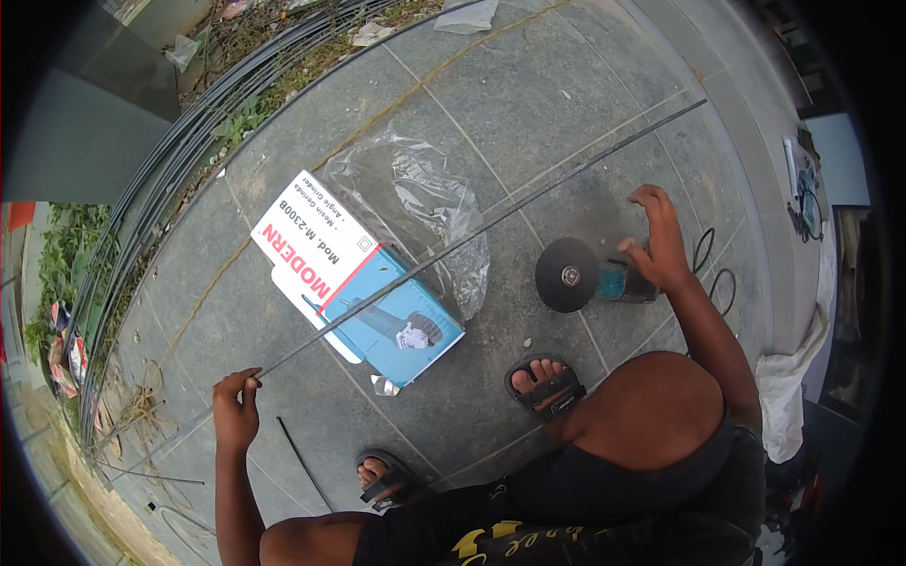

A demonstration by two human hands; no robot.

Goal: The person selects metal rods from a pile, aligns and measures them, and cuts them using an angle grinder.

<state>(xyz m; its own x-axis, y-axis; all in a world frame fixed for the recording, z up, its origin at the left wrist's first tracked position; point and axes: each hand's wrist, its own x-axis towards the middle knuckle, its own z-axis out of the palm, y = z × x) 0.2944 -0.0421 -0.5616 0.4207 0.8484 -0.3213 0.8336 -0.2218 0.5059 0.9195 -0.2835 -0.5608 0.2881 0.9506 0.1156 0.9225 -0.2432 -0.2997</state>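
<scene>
A long thin metal rod [557, 193] slants from my left hand [236, 410] up to the far right. My left hand is closed, thumb and fingers pinching the rod. The rod passes over a white and blue cardboard box [311, 241], which lies on the tiles in front of me. At the right, my right hand [658, 241] is open, with thumb and fingers apart and nothing between them. Close beside it lies a teal and dark angle grinder [623, 281], its black disc [557, 269] toward the box. My right forearm and hand partly hide the grinder's body.
A clear plastic bag [425, 189] lies crumpled behind the box. Long bundled rods [189, 141] curve along the far left edge. A short rod piece [300, 462] lies near my left foot. The black cord [722, 278] loops at the right. My sandalled feet stand between box and grinder.
</scene>
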